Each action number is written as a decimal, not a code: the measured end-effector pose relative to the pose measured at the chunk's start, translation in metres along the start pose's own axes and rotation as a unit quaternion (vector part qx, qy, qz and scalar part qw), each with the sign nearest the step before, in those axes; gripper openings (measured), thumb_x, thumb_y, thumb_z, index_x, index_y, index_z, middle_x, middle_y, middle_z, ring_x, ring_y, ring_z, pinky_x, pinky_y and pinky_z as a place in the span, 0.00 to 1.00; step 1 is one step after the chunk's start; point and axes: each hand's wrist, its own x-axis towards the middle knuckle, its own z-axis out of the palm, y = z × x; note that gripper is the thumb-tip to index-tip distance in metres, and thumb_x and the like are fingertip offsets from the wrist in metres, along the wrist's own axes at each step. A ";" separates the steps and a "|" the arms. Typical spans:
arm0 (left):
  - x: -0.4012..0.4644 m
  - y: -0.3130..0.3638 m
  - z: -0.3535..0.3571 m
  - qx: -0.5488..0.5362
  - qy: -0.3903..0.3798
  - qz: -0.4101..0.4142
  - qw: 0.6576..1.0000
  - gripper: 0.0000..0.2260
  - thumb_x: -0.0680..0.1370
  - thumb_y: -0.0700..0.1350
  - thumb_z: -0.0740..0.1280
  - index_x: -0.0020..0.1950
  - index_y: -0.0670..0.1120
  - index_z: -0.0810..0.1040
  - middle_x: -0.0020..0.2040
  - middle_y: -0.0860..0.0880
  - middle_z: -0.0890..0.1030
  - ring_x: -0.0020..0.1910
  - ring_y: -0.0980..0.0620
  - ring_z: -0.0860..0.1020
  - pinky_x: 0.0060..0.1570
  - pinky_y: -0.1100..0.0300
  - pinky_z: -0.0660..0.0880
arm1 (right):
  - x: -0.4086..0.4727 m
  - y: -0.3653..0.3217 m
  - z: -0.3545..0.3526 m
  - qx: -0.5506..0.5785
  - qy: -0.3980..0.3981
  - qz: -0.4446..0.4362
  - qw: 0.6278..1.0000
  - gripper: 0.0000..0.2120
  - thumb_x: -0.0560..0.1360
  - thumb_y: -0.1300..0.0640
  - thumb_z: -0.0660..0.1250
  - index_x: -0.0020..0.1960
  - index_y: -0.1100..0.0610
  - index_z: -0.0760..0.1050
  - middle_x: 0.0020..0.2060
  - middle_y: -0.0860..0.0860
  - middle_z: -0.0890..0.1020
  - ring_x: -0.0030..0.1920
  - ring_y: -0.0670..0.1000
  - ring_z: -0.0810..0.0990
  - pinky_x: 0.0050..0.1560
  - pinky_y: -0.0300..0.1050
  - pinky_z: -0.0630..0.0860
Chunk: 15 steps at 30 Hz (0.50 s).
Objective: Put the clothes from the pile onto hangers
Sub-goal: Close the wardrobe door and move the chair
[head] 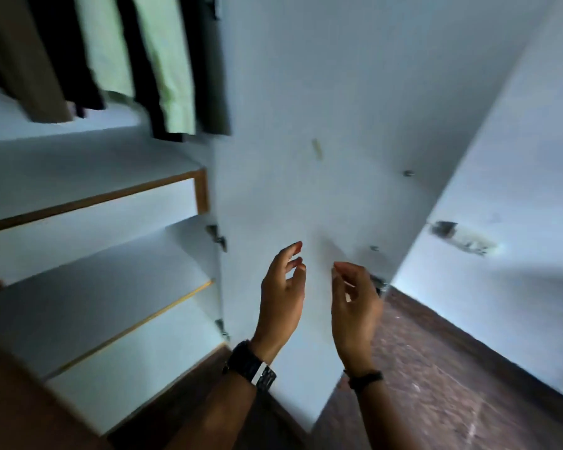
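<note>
Both hands, left hand and right hand, are hovering loosely curled and holding nothing; hung clothes are hanging up-left, nearer the left hand, no pile showing.

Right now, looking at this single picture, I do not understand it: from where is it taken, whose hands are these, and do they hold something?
There is no machine. A camera worn on a person's head looks forward and down. The left hand, with a dark wristwatch, and the right hand, with a thin dark wristband, are raised before an open white wardrobe door. Both hands hold nothing, with loosely curled fingers. Pale green and dark hanging clothes show top left, above white shelves. No pile or loose hanger is visible.
</note>
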 end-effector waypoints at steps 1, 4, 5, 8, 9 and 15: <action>0.000 0.000 0.023 0.003 -0.022 -0.002 1.000 0.16 0.81 0.38 0.59 0.67 0.52 0.71 0.66 0.57 0.73 0.63 0.59 0.73 0.53 0.76 0.69 | 0.009 0.008 -0.020 -0.025 0.037 -0.018 0.999 0.08 0.76 0.66 0.65 0.48 0.54 0.77 0.44 0.45 0.80 0.44 0.41 0.79 0.46 0.31 0.74; 0.008 -0.001 0.084 0.012 -0.070 -0.019 0.997 0.20 0.82 0.40 0.58 0.73 0.50 0.64 0.73 0.54 0.64 0.71 0.55 0.66 0.65 0.68 0.65 | 0.041 0.035 -0.069 -0.068 0.090 -0.007 0.994 0.10 0.77 0.67 0.63 0.51 0.53 0.75 0.48 0.50 0.76 0.46 0.42 0.77 0.46 0.34 0.74; 0.011 -0.002 0.101 0.012 -0.078 -0.032 0.996 0.21 0.82 0.40 0.57 0.75 0.50 0.61 0.75 0.53 0.62 0.73 0.54 0.63 0.69 0.61 0.63 | 0.051 0.045 -0.080 -0.071 0.079 0.018 0.994 0.12 0.77 0.68 0.61 0.53 0.53 0.74 0.50 0.51 0.75 0.48 0.44 0.77 0.48 0.38 0.76; 0.016 -0.005 0.128 0.013 -0.096 -0.063 0.993 0.22 0.83 0.44 0.57 0.76 0.51 0.57 0.77 0.51 0.58 0.75 0.52 0.60 0.72 0.56 0.60 | 0.069 0.066 -0.086 -0.003 -0.051 0.086 0.995 0.20 0.76 0.72 0.56 0.64 0.57 0.69 0.56 0.52 0.78 0.54 0.46 0.78 0.54 0.42 0.77; 0.016 -0.006 0.131 0.013 -0.098 -0.065 0.993 0.22 0.83 0.46 0.57 0.76 0.51 0.57 0.77 0.50 0.58 0.75 0.51 0.60 0.72 0.55 0.60 | 0.071 0.068 -0.084 0.007 -0.088 0.095 0.992 0.21 0.76 0.72 0.56 0.65 0.58 0.69 0.55 0.50 0.79 0.54 0.45 0.78 0.54 0.41 0.77; 0.005 0.000 0.132 0.027 -0.091 -0.076 0.993 0.22 0.82 0.49 0.57 0.76 0.53 0.59 0.77 0.52 0.59 0.74 0.52 0.62 0.66 0.64 0.62 | 0.085 0.060 -0.092 -0.004 -0.095 0.118 0.988 0.13 0.75 0.71 0.57 0.50 0.59 0.76 0.40 0.42 0.79 0.38 0.31 0.76 0.36 0.26 0.70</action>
